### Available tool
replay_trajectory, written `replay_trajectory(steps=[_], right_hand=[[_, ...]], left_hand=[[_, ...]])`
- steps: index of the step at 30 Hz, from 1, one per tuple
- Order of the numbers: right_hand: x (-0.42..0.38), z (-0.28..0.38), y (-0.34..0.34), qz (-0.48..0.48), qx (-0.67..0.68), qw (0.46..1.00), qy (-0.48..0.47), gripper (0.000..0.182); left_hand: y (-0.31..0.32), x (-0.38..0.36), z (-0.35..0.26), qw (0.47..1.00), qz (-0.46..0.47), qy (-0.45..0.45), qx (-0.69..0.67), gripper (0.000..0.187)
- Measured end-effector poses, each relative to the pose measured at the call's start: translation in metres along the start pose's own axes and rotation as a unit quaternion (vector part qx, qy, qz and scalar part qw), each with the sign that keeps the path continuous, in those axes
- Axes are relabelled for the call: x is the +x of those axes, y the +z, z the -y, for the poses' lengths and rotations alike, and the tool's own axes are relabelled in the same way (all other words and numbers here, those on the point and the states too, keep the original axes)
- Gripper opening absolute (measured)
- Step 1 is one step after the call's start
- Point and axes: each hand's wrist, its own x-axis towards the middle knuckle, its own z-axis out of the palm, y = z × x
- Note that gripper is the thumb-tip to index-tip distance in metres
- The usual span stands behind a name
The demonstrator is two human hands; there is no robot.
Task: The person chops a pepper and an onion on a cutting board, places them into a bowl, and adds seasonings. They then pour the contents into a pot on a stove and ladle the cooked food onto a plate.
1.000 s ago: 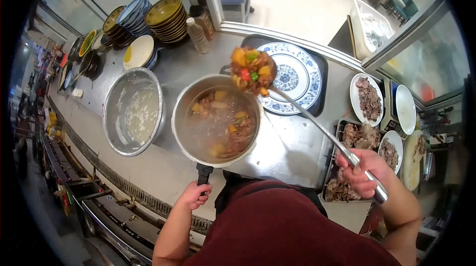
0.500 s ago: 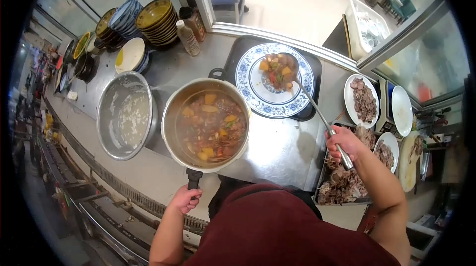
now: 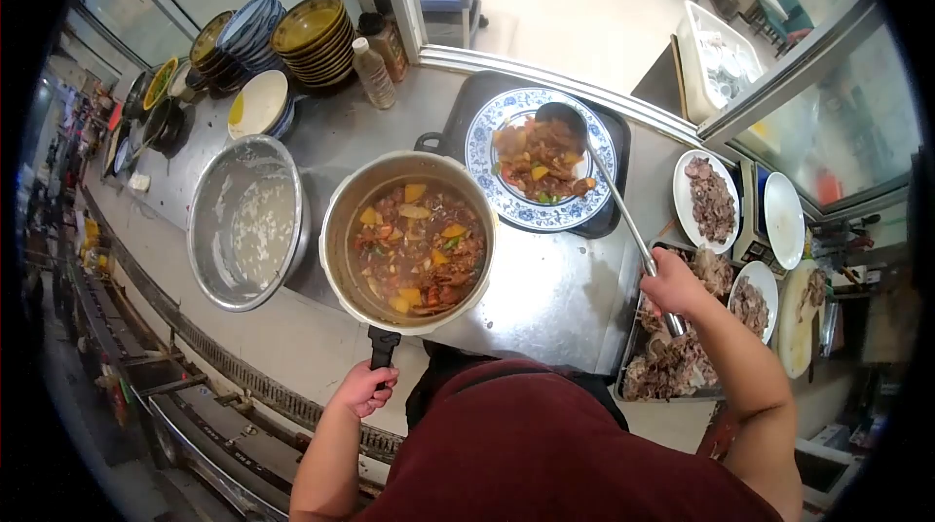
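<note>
Steel-topped kitchen worktop runs below a glass partition, crowded with dishes. Just ahead of the left hand, which is clenched on a black pan handle, sits the round steel pot of brown stew with yellow potato pieces. Beside that pot, further to the left of this hand, stands an empty wide steel basin, with stacked yellow and blue bowls and two sauce bottles well beyond. The right hand, arm bent and raised, grips the long steel ladle near its end; the ladle's bowl rests far forward over the blue-and-white patterned plate, which holds a heap of stew on a black tray. Directly under and to the right of this hand lie a metal tray of cooked meat and white plates of sliced meat.
</note>
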Motion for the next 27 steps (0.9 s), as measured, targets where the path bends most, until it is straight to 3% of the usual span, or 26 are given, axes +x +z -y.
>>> replay_trajectory(steps=[2,3,5,13,17,18,23,25,27], right_hand=[[0.001,-0.001,0.004,-0.085,-0.228,0.969,-0.039,0.036],[0.002,-0.004,0.005,-0.086,-0.229,0.969,-0.038,0.036],[0.005,-0.01,0.005,-0.157,-0.362,0.915,-0.085,0.038],[0.005,-0.013,-0.001,-0.223,-0.439,0.87,-0.018,0.031],[-0.032,0.017,0.016,-0.252,-0.453,0.855,0.011,0.03],[-0.039,0.005,0.016,-0.283,-0.465,0.837,-0.06,0.032],[-0.077,0.035,0.043,-0.232,-0.498,0.816,-0.178,0.028],[-0.072,0.059,0.063,-0.153,-0.596,0.75,-0.243,0.019],[-0.053,0.086,0.082,-0.139,-0.649,0.686,-0.299,0.014]], left_hand=[[0.0,-0.001,0.001,1.0,0.002,-0.002,-0.001,0.014],[-0.001,0.0,0.002,1.0,0.006,0.003,-0.006,0.014],[-0.005,0.001,0.004,1.0,0.011,0.009,-0.012,0.015],[-0.019,0.004,0.012,0.984,0.14,0.043,-0.1,0.01],[-0.021,0.005,0.015,0.985,0.141,0.069,-0.073,0.01],[-0.02,0.004,0.014,0.987,0.138,0.058,-0.064,0.01],[-0.013,-0.009,-0.004,0.99,0.134,0.034,-0.03,0.009],[-0.018,-0.008,-0.007,0.991,0.136,0.009,-0.003,0.01],[-0.025,-0.007,-0.01,0.99,0.139,0.004,0.001,0.01]])
